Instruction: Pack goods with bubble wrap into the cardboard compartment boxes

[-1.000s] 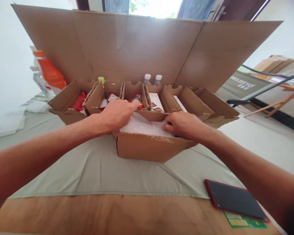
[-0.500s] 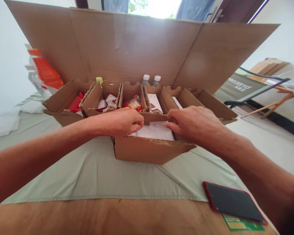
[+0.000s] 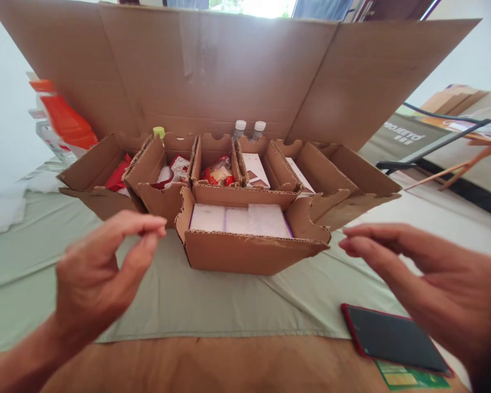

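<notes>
In the middle, a front cardboard box (image 3: 237, 254) holds flat white packs (image 3: 239, 219) with a purple edge, lying side by side. To its left floats my left hand (image 3: 106, 262), thumb and fingertips together in a pinch, with nothing visible in it. My right hand (image 3: 409, 267) is off the box's right end, its thumb and finger also pinched and nothing seen between them. Neither hand touches the box.
Behind stands a row of cardboard bins (image 3: 159, 202) with packets and white cartons, backed by a tall cardboard panel (image 3: 237, 76). An orange bottle (image 3: 67, 117) stands at left. A phone (image 3: 396, 335) lies over a green card (image 3: 413, 376) at front right.
Both hands have come away from the front box, the left toward the left and the right toward the right, and nearer to me. The white packs are now uncovered to view.
</notes>
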`<act>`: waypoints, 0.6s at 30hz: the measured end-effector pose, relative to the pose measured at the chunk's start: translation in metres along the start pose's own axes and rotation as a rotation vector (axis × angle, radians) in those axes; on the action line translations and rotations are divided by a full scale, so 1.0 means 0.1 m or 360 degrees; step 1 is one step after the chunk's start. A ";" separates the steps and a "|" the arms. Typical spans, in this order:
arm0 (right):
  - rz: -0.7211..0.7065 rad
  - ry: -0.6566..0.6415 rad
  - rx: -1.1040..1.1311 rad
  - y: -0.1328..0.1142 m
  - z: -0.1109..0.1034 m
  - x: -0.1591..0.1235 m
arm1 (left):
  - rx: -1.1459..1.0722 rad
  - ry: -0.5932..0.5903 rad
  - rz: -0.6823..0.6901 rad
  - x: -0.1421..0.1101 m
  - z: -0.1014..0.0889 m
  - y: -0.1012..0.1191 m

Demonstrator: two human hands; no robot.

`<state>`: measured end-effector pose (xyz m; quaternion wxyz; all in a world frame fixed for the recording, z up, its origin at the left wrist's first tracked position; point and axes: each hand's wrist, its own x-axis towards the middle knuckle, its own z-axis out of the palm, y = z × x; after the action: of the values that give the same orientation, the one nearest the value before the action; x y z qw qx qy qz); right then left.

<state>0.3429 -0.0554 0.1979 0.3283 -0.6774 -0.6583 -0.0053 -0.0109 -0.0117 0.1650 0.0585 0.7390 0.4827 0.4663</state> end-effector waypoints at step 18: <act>-0.0262 0.0049 0.0462 -0.57 0.71 -0.74 | -0.0769 0.0091 -0.0918 -1.14 0.10 -0.17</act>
<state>0.2519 -0.0937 0.1345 0.4312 -0.5665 -0.7003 0.0525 -0.0256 -0.0861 0.0783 0.3464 0.5243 0.5485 0.5517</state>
